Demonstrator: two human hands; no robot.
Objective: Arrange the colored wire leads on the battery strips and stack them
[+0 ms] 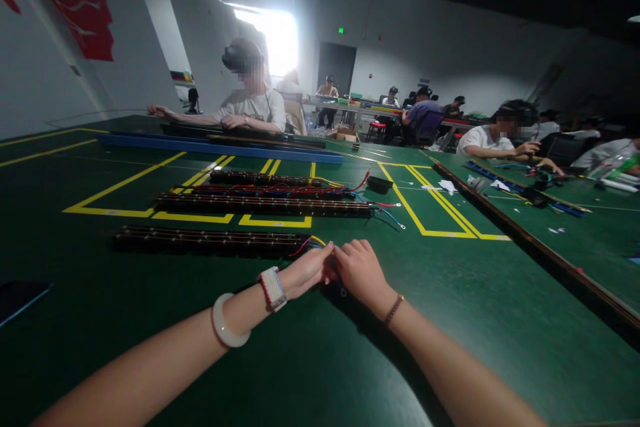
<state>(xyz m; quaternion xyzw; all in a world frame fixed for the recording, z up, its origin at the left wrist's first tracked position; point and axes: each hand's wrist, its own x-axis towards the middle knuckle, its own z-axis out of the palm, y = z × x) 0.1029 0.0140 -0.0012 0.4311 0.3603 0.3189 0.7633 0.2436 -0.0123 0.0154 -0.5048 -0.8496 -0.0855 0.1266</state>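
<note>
Ring terminal (343, 292) just below hands, on near-edge side of tabletop (450, 320); left hand (311, 269) and right hand (361, 272) together, fingers curled, grip itself hidden, cannot tell what is clamped; black wired bar (210, 239) just beyond, toward left edge, lead end at hands; step looks like handling leads; next move likely calls for steady pinch; more wired bars (265, 204) toward far edge

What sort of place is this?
Probably an assembly workshop or a training room for such work. Dark strips with coloured wires lie on a big green table marked with yellow lines, and several people sit further back.
</note>
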